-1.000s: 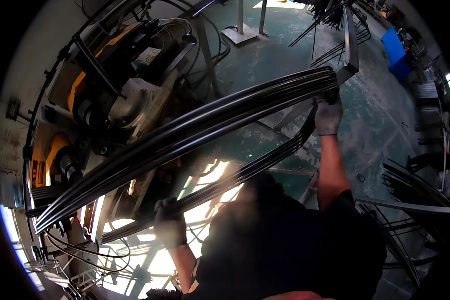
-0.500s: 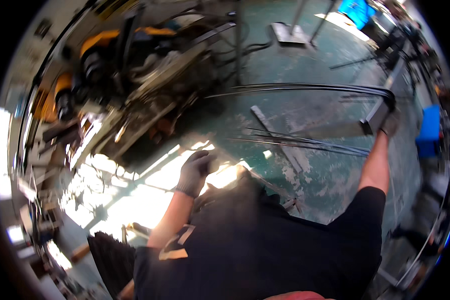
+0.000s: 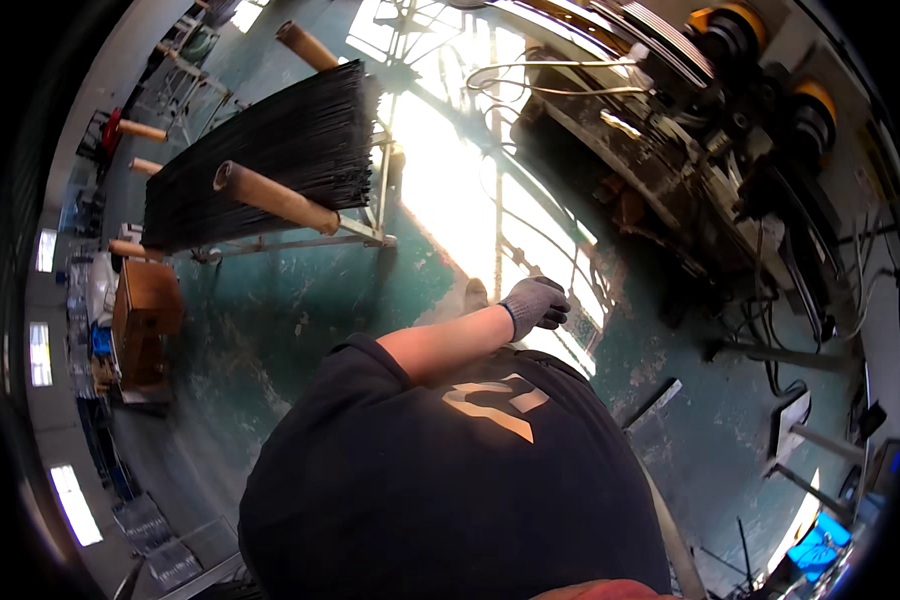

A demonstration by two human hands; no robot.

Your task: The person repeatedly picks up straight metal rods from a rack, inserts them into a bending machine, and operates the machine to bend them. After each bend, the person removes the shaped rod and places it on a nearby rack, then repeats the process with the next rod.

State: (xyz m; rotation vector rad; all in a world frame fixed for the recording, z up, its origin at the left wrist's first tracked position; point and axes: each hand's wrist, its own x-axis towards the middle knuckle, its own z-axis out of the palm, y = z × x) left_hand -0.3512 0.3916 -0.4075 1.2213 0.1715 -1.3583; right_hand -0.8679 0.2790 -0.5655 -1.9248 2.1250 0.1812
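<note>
My left hand (image 3: pixel 535 303), in a grey knitted glove with darker fingers, hangs in front of my dark shirt. Its fingers are loosely bent and somewhat apart, and I see nothing held in them. Beneath it lies the sunlit floor (image 3: pixel 450 170), with a shoe tip (image 3: pixel 476 294) showing beside the glove. My right hand and forearm are out of sight. Ahead on the left, a thick stack of long thin black rods (image 3: pixel 260 165) rests on a metal rack (image 3: pixel 378 225), whose brown cylindrical arm (image 3: pixel 275 198) juts out along the near side.
A machine with yellow-and-black motors (image 3: pixel 730 35) and a dirty bench (image 3: pixel 620 150) fills the right. Pale cables (image 3: pixel 560 80) loop beside it. A flat metal bar (image 3: pixel 654 402) lies on the floor at the right. A brown box (image 3: pixel 148 310) stands far left.
My view has swung left, bringing the black rod stack into full view and the machine over to the right. My right hand, earlier at the bent rods, has left the view.
</note>
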